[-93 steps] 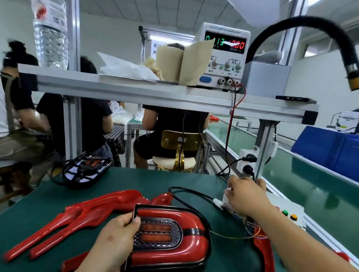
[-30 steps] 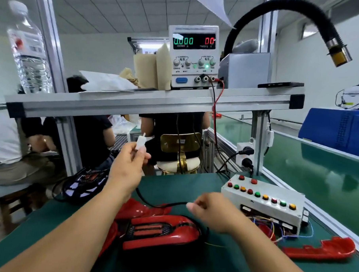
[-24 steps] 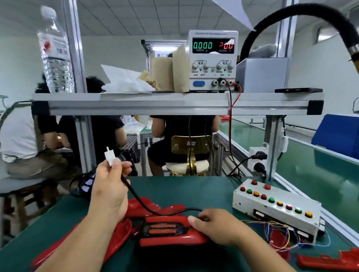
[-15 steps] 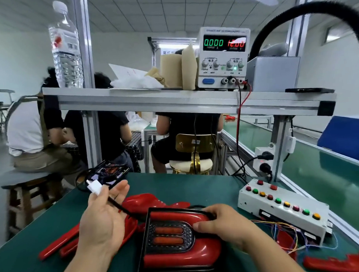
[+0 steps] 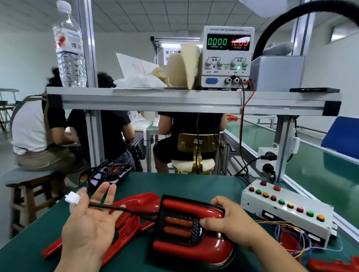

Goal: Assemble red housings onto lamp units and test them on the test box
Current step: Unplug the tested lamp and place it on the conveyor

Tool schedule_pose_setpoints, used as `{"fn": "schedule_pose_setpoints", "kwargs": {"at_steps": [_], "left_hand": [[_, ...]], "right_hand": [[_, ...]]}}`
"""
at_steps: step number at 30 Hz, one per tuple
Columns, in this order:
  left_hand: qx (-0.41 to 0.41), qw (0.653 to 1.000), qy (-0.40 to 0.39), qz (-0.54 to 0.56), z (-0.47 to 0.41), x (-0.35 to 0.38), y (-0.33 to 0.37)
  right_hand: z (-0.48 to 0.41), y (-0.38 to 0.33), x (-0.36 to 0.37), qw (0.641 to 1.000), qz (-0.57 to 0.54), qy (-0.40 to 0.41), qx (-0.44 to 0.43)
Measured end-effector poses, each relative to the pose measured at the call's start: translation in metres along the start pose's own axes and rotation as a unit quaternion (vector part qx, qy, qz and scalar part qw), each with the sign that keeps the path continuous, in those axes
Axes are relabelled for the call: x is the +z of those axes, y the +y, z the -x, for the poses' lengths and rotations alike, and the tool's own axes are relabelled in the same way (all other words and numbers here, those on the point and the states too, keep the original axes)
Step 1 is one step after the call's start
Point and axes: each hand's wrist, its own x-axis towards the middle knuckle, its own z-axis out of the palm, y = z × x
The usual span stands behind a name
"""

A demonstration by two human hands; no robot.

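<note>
The assembled lamp unit [image 5: 191, 244], red housing around a black grille with two orange lenses, stands tilted up facing me at the table's front centre. My right hand [image 5: 229, 222] grips its right edge, thumb on the front face, fingers curled over the top. Its black cable [image 5: 124, 210] runs left across my left hand [image 5: 90, 224], which is palm up with fingers spread. The white connector [image 5: 72, 198] lies at those fingertips. The white test box [image 5: 286, 211] with coloured buttons sits to the right, apart from both hands.
Loose red housings [image 5: 140, 201] lie behind and left of the lamp, another [image 5: 344, 264] at the bottom right. A black lamp unit [image 5: 110, 173] rests at the table's far left edge. A power supply [image 5: 228, 55] and water bottle [image 5: 68, 44] stand on the overhead shelf. People sit beyond the table.
My left hand came down from chest height with the connector and opened palm up. My right hand tipped the lamp unit up from lying flat and keeps hold of its right edge.
</note>
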Motion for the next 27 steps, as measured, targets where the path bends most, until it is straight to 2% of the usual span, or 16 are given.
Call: {"fn": "schedule_pose_setpoints", "kwargs": {"at_steps": [4, 7, 8, 11, 13, 14, 16, 18, 23, 27], "left_hand": [[0.008, 0.998, -0.001, -0.054, 0.002, 0.002, 0.001], [0.012, 0.978, -0.025, -0.205, 0.013, 0.004, -0.015], [0.018, 0.959, -0.044, -0.280, 0.019, 0.003, -0.025], [0.009, 0.866, -0.148, -0.478, 0.037, -0.003, -0.062], [-0.065, 0.824, -0.227, -0.514, 0.046, -0.002, -0.085], [-0.113, 0.818, -0.263, -0.499, 0.049, 0.002, -0.094], [-0.218, 0.852, -0.269, -0.393, 0.055, 0.014, -0.102], [-0.256, 0.878, -0.266, -0.304, 0.059, 0.026, -0.105], [-0.194, 0.923, -0.247, -0.224, 0.055, 0.035, -0.094], [-0.165, 0.935, -0.225, -0.218, 0.045, 0.054, -0.069]], "right_hand": [[-0.004, 0.005, -0.003, 0.985, -0.160, 0.062, 0.015], [-0.009, 0.004, -0.006, 0.960, -0.253, 0.117, 0.014], [-0.010, 0.004, -0.007, 0.949, -0.283, 0.137, 0.013], [-0.011, -0.002, -0.007, 0.911, -0.372, 0.177, 0.011], [-0.010, -0.007, -0.006, 0.890, -0.418, 0.182, 0.019], [-0.010, -0.009, -0.004, 0.883, -0.432, 0.182, 0.021], [-0.009, -0.015, 0.002, 0.880, -0.442, 0.173, 0.016], [-0.008, -0.020, 0.012, 0.888, -0.434, 0.152, 0.003], [-0.006, -0.031, 0.028, 0.937, -0.331, 0.110, -0.016], [0.001, -0.047, 0.014, 0.961, -0.270, 0.046, -0.043]]}}
